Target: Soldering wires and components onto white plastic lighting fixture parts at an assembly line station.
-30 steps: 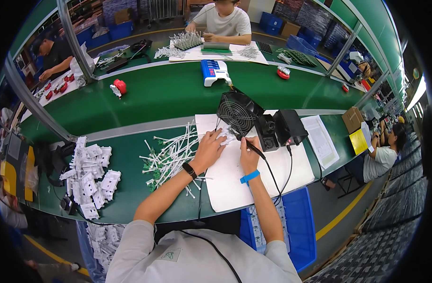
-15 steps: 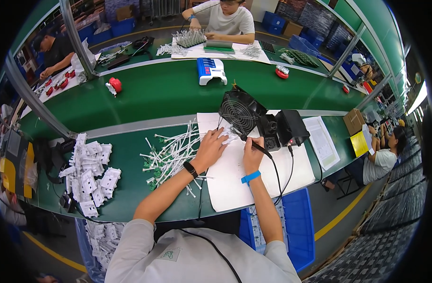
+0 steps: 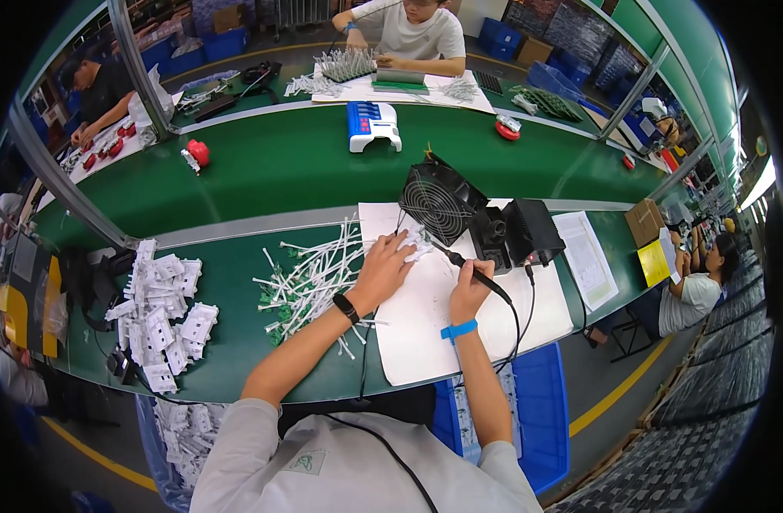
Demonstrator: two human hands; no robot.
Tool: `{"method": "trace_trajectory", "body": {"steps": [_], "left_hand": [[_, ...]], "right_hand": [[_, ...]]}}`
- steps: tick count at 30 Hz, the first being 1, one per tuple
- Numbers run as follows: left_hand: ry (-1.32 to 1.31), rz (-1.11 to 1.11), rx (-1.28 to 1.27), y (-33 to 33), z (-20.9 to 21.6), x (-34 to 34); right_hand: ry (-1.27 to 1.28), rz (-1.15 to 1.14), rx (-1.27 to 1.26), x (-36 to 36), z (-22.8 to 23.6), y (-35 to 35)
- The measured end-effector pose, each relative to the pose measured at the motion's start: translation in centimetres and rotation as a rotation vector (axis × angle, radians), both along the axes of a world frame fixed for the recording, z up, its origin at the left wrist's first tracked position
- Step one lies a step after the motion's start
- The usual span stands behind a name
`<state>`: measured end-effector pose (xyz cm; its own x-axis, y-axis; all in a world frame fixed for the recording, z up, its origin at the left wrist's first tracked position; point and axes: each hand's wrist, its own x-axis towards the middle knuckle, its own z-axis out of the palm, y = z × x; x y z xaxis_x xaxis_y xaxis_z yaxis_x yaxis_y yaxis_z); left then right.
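Gripping a black soldering iron (image 3: 471,269) pen-fashion, the right hand (image 3: 468,293) rests on the white paper sheet (image 3: 426,325), tip aimed at a small white part (image 3: 420,249). The left hand (image 3: 383,269), fingers curled, presses that part onto the sheet. Left of the sheet lies a heap of white connector leads (image 3: 310,274). Beyond the sheet stands a black fan (image 3: 438,203), with a black power unit (image 3: 520,232) just beside it.

Bare white sheet (image 3: 426,316) below the hands; black fan (image 3: 438,201) just ahead, white cables (image 3: 310,274) leftward.
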<state>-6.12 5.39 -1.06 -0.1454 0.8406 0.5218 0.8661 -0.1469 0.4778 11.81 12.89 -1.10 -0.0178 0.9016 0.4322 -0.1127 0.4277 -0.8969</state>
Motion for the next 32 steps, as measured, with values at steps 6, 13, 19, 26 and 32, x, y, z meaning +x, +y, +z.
{"method": "trace_trajectory", "body": {"steps": [6,13,19,26,32], "left_hand": [[-0.001,0.002,0.011,0.13,-0.20,0.00],[-0.011,-0.001,0.012,0.19,0.02,0.11],[-0.013,-0.003,0.000,0.22,0.13,0.13],[-0.001,-0.005,-0.004,0.21,0.09,0.09],[0.018,-0.003,-0.004,0.15,0.11,0.02]], "right_hand": [[-0.014,0.018,0.007,-0.24,-0.02,0.08],[-0.096,0.006,-0.019,-0.38,0.20,0.41],[-0.201,-0.037,0.062,-0.30,0.03,0.43],[-0.219,-0.044,0.072,-0.34,0.23,0.30],[-0.128,-0.045,-0.005,-0.20,-0.09,0.37]]}}
